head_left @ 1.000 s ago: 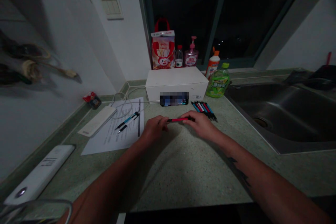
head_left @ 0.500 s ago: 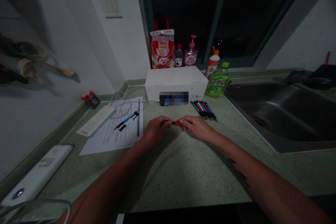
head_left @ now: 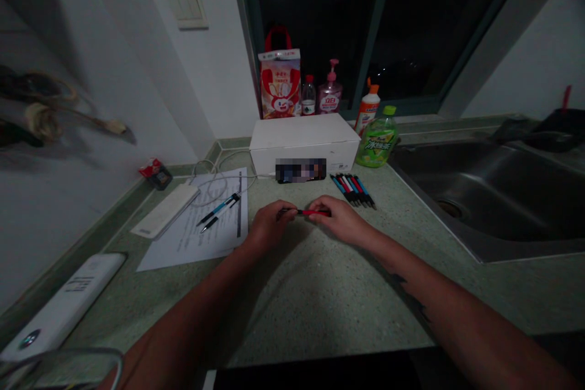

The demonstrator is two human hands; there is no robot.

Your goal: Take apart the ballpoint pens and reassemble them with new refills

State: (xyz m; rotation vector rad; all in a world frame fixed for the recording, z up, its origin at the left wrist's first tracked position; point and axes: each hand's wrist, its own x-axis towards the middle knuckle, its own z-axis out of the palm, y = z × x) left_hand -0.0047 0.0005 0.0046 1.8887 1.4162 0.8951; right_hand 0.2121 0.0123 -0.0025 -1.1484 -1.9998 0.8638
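Both hands hold one red pen (head_left: 311,212) level over the green speckled counter (head_left: 320,292). My left hand (head_left: 269,223) pinches its dark left end with curled fingers. My right hand (head_left: 337,217) grips the red barrel at the right end. A row of several pens (head_left: 353,189) lies just beyond my right hand. Two more pens (head_left: 218,211) rest on a printed sheet of paper (head_left: 201,237) to the left of my left hand.
A white box (head_left: 304,141) stands behind the hands with a phone (head_left: 300,170) leaning on its front. Bottles (head_left: 377,140) and a red bag (head_left: 280,84) line the window sill. A steel sink (head_left: 493,195) is at the right. Two white power banks (head_left: 165,211) and a cable lie left.
The hands drew closer together on the pen, hiding most of the red barrel, then parted slightly. The view drifted a little to the right.
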